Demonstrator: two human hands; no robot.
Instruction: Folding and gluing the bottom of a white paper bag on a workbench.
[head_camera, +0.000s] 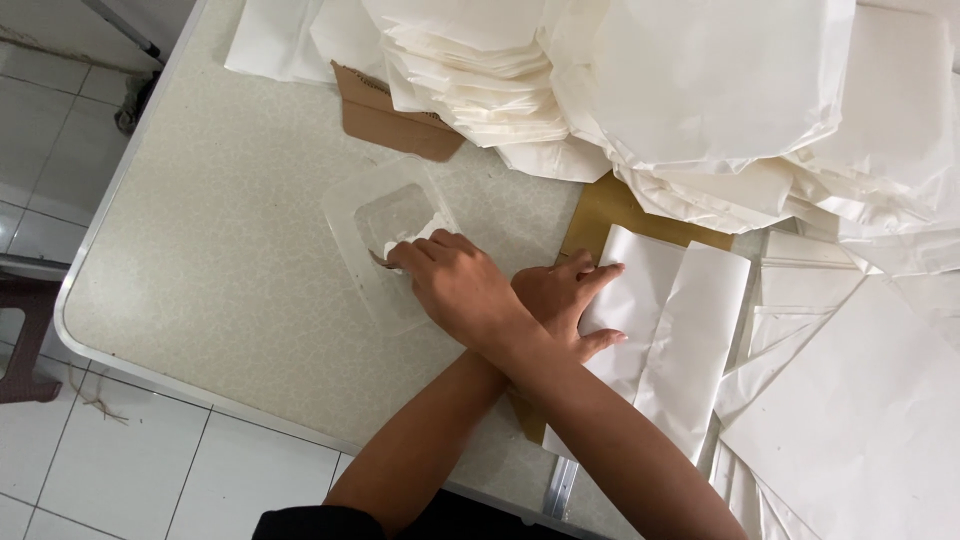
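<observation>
On a speckled worktop (230, 270), arms cross at the wrists. At nine o'clock, the right hand (455, 280) curls, pinching something small at a clear plastic tray (385, 215). Toward three o'clock, the left hand (565, 300) lies spread flat on a folded white paper sheet (670, 330). Paper stacks (700, 90) sit at twelve o'clock.

A small packing or paper-folding workroom: a speckled folding worktop (230, 250) with a metal edge carries tall stacks of folded white paper sheets (700, 90) and cardboard pieces (385, 120), above a white tiled floor (60, 140)
</observation>
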